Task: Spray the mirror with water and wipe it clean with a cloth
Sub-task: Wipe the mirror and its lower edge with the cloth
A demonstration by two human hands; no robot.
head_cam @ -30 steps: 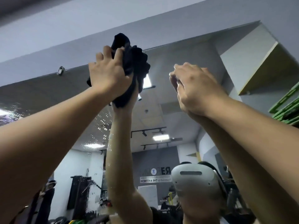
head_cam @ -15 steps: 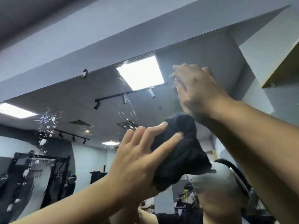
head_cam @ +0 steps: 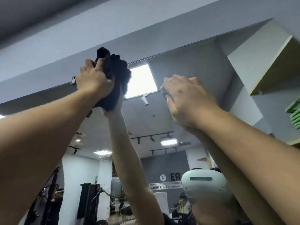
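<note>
A large wall mirror (head_cam: 191, 62) fills the view, its top edge running diagonally above my hands. My left hand (head_cam: 92, 82) grips a bunched black cloth (head_cam: 115, 73) and presses it to the glass right at that top edge. My right hand (head_cam: 185, 98) is raised to the right of it, fingers curled, knuckles turned to me, resting against the glass where it meets its own reflection. Nothing shows in that hand. A patch of fine water droplets (head_cam: 103, 155) remains lower down on the glass, left of the reflected arm.
A metal mirror clip (head_cam: 73, 80) sits on the top edge beside my left hand. A white panel with a yellow edge (head_cam: 263, 59) and green bars (head_cam: 294, 114) stand at the right. The glass reflects ceiling lights, gym equipment and a white headset (head_cam: 204, 187).
My left hand swept the cloth down the glass and has now come back up to the top edge. My right hand stayed against the mirror. Fewer droplets show near the top.
</note>
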